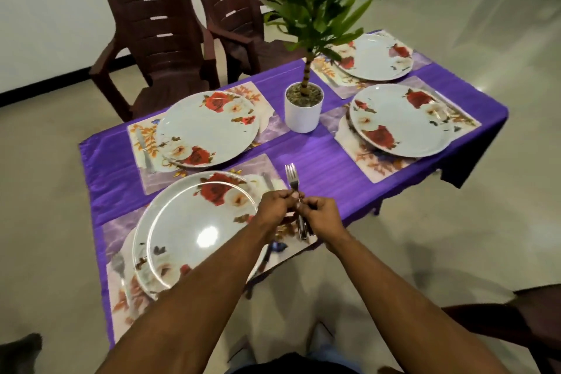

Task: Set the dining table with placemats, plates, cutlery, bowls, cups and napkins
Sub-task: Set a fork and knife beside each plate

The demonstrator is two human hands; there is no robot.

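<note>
Both my hands meet over the right edge of the near placemat point(121, 228). My left hand point(274, 206) and my right hand point(318, 212) pinch a bundle of forks point(292, 177), tines pointing away, handles hanging below my fingers. A rose-patterned plate point(194, 231) lies on the near placemat. Similar plates sit at the far left point(209, 130), the right point(397, 121) and the far right point(379, 58), each on a floral placemat. A spoon point(118, 267) lies left of the near plate.
A white pot with a green plant point(303, 106) stands mid-table on the purple tablecloth point(318, 161). Two dark brown plastic chairs point(158, 39) stand beyond the far left side. Another chair's edge point(531, 313) shows at the right.
</note>
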